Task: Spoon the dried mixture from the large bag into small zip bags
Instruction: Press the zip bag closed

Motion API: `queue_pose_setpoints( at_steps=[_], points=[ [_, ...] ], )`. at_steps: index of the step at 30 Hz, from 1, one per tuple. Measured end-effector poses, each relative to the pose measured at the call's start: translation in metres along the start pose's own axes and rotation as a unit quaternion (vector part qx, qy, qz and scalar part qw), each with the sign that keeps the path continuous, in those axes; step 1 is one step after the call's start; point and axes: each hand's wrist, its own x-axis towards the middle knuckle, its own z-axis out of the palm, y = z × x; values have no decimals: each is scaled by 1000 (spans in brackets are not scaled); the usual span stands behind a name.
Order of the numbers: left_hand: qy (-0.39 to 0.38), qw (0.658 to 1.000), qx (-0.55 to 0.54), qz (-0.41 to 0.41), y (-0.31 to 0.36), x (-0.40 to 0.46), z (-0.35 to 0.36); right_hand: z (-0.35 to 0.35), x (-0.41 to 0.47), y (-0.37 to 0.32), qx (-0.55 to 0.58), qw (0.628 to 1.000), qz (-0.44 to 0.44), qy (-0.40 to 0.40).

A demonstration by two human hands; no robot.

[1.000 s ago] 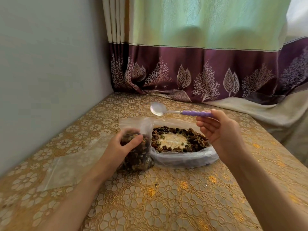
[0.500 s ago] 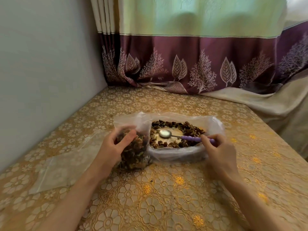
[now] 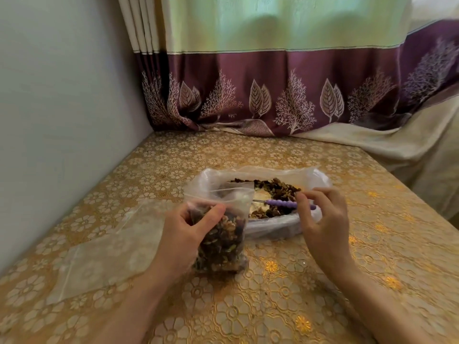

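Observation:
My left hand (image 3: 183, 232) grips a small clear zip bag (image 3: 223, 242) that stands upright on the table, mostly full of dark dried mixture. Its open top leans against the large clear bag (image 3: 315, 177), which lies open behind it with dried mixture (image 3: 280, 187) ringed around a pale bare centre. A spoon with a purple beaded handle (image 3: 280, 203) lies across the large bag, its bowl hidden behind the small bag's top. My right hand (image 3: 323, 219) pinches the handle's far end with its fingertips.
Empty flat zip bags (image 3: 106, 249) lie on the gold floral tablecloth (image 3: 248, 306) to the left of my left hand. A grey wall (image 3: 62, 120) borders the table on the left. A purple and green curtain (image 3: 273, 95) hangs at the back.
My right hand brought the empty spoon down from above the bags into the large bag. My left hand shifted the small bag's top in front of the spoon's bowl.

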Motion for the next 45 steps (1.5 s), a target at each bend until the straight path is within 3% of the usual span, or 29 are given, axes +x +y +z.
queue_pose_setpoints(
  at_steps=[4,7,13,19,29,45],
  points=[
    [-71,996,40,37,5,-12,20,-7,-8,-24,263,954,73,-124],
    [-56,998,-6,-10,3,-11,23,-6,-13,-25,316,917,100,-223],
    [-50,998,-31,-23,5,-12,25,-3,-21,-34,354,886,125,-271],
    [-48,998,-23,-20,8,-8,17,1,-21,-33,377,870,192,-253],
    [-49,998,-35,26,14,-7,12,-9,-14,-43,459,840,196,-215],
    [-138,990,16,30,19,0,-11,-14,-11,-46,440,851,220,-182]
  ],
)
